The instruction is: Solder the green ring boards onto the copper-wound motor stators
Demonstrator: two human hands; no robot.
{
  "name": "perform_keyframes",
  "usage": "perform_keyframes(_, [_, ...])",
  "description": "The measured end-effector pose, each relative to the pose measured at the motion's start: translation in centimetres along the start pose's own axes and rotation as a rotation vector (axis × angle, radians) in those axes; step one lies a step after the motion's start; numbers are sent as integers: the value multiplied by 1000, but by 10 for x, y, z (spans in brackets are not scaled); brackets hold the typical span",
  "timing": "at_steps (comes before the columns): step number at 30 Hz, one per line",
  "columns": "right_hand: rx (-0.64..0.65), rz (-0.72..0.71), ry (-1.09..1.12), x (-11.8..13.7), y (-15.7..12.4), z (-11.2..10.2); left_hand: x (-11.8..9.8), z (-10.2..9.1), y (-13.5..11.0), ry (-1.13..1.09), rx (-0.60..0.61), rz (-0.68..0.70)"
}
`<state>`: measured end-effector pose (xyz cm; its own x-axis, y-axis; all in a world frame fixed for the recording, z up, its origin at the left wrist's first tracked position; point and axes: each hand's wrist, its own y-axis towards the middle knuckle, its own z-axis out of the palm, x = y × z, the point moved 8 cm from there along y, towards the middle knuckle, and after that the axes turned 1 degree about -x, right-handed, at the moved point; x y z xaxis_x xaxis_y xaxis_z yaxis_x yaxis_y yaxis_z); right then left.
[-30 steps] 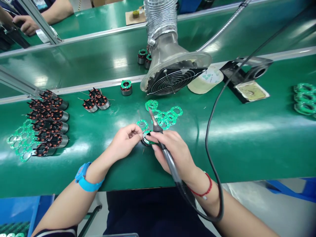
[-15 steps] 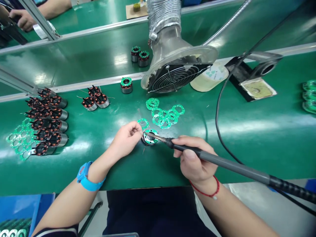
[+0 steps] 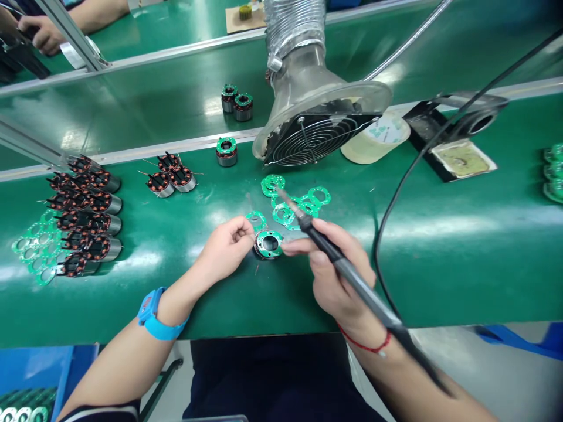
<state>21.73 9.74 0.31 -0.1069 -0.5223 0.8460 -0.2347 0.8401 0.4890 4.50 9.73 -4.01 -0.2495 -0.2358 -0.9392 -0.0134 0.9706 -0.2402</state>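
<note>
A motor stator (image 3: pixel 268 253) with a green ring-shaped circuit board (image 3: pixel 277 249) on top sits on the green bench. My left hand (image 3: pixel 229 246) is closed in a pinch at its left side; what the fingertips hold is too small to make out. My right hand (image 3: pixel 343 275) grips a soldering iron (image 3: pixel 328 246), its tip pointing up and away, above the loose green ring boards (image 3: pixel 319 196) and off the stator. One outstretched right finger reaches the stator's right edge. Another loose ring board (image 3: pixel 255 220) lies just behind the stator.
Wire-wound stators (image 3: pixel 101 249) stand in rows at left, beside more ring boards (image 3: pixel 30 252). Three more stators (image 3: pixel 182 179) stand nearby. A fume extractor hood (image 3: pixel 312 143) hangs ahead. Behind right are a tape roll (image 3: pixel 373 140) and an iron stand (image 3: pixel 444 138). A co-worker's hand (image 3: pixel 46 35) shows upper left.
The soldering iron's tip has lifted off the stator's board and swung up and away. My right hand has shifted left, a finger now at the stator's edge. My left hand stays put.
</note>
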Motion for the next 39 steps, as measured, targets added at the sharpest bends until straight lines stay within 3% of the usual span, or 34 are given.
perform_keyframes(5, [385, -83, -297, 5, 7, 40, 0, 1, 1, 9, 6, 16])
perform_keyframes(7, [455, -98, -350, 3, 6, 47, -1, 0, -1, 29, 11, 17])
perform_keyframes(12, [346, -76, -426, -4, 7, 37, -8, -4, -11, 272, 27, 40])
perform_keyframes(17, [312, -41, -405, -12, 6, 26, -20, 5, -19, 508, 122, 176])
perform_keyframes(22, [295, -117, -437, -7, 5, 29, -29, -5, -17, 322, -12, 219])
perform_keyframes(27, [294, -189, -530, 6, 6, 34, -17, -4, -12, 119, 16, 99])
perform_keyframes(32, [355, -304, -458, 20, 1, 39, -9, -4, -8, 35, 23, 56])
perform_keyframes(39, [313, -286, -487, 18, 1, 36, -5, 0, -6, -112, 59, 9])
